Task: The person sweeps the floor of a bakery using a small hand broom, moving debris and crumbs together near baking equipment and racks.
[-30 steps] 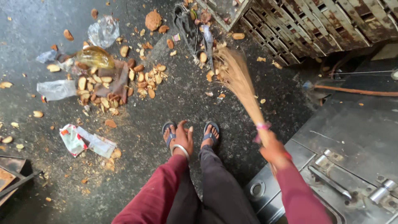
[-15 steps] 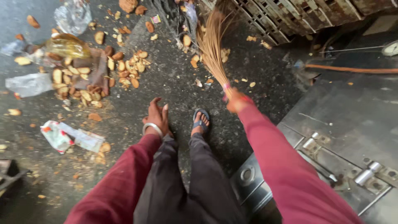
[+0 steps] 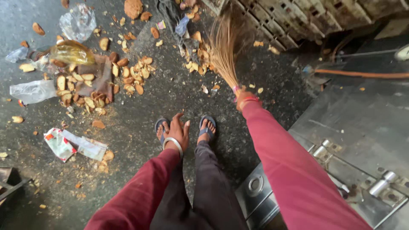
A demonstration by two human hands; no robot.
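right hand (image 3: 246, 99) grips the broom (image 3: 224, 51), bristles on scraps by the crates (image 3: 298, 21); left hand (image 3: 177, 132) hangs loose; a pile (image 3: 96, 79) is gathered, crumbs and wrappers (image 3: 74, 145) remain scattered

Right hand (image 3: 243, 97) gripping a straw broom (image 3: 225, 47), bristles touching scattered crumbs (image 3: 197, 64), left hand (image 3: 177, 131) hanging open above sandalled feet (image 3: 207, 127)

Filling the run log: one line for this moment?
right hand: grips broom | left hand: empty, open | floor: scattered biscuit pieces
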